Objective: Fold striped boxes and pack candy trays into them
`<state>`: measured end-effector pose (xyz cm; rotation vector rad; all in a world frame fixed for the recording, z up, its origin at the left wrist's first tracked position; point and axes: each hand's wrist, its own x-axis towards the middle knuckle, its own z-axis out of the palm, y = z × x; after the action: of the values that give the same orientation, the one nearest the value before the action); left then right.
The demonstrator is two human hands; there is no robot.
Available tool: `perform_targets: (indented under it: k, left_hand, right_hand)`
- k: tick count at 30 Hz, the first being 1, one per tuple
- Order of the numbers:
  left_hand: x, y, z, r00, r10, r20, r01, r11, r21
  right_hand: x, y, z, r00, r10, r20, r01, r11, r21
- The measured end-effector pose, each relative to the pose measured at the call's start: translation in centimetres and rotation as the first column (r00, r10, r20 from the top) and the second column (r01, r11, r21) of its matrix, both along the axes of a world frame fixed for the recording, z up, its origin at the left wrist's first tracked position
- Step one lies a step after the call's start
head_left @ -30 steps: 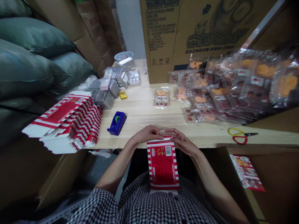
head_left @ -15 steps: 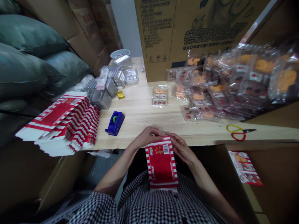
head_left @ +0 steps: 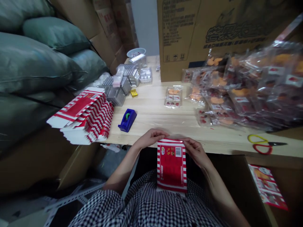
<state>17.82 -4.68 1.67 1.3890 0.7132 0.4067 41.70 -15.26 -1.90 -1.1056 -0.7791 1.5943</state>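
Observation:
A red package with red-and-white striped edges stands against my checkered shirt at the table's front edge, its barcode near the top right. My left hand pinches its upper left corner, and my right hand grips the upper right corner. Both hands have their fingers closed at the top edge, where a thin clear strip seems to show. Beyond them on the table are a blue tape dispenser and one clear tray of sweets.
Striped red cartons are stacked at left, beside clear empty trays. Bagged sweets are heaped at right. Scissors lie near the right front edge, above an open cardboard box. A large carton stands behind.
The whole view has shifted, so the table items appear further right. My hands are slightly further apart along the package's top edge, which they still hold.

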Motion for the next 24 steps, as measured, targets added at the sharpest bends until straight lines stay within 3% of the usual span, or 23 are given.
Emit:
perform_targets:
  k: [3, 7, 13, 16, 20, 24]
  left_hand:
    - [-1.4, -1.0, -1.1, 0.983, 0.18, 0.024, -0.174, 0.973, -0.154]
    - [-2.4, -1.9, -1.6, 0.972, 0.235, 0.011, -0.228, 0.951, -0.207]
    - [-2.1, -1.9, -1.3, 0.973, 0.232, 0.001, -0.232, 0.972, -0.041]
    - [-1.9, -2.0, -0.8, 0.975, 0.215, -0.056, -0.208, 0.972, 0.109]
    - [-2.2, -3.0, 0.7, 0.975, 0.157, -0.16, -0.095, 0.937, 0.335]
    - [-2.4, -4.8, 0.9, 0.973, 0.186, -0.135, -0.12, 0.911, 0.394]
  right_hand:
    - [0.2, 0.0, -0.1, 1.0, 0.005, -0.013, -0.005, 1.0, -0.016]
    - [-0.1, -0.1, 0.0, 1.0, 0.001, -0.012, -0.002, 1.0, -0.031]
    - [-0.3, -0.1, -0.1, 1.0, 0.005, -0.001, -0.005, 1.0, -0.024]
    - [-0.3, -0.2, -0.3, 1.0, -0.002, 0.011, 0.002, 1.0, -0.025]
    - [-0.1, -0.7, -0.3, 1.0, -0.02, 0.022, 0.02, 0.999, -0.035]
    - [0.1, -1.4, 0.0, 0.999, -0.014, 0.049, 0.015, 0.999, -0.029]
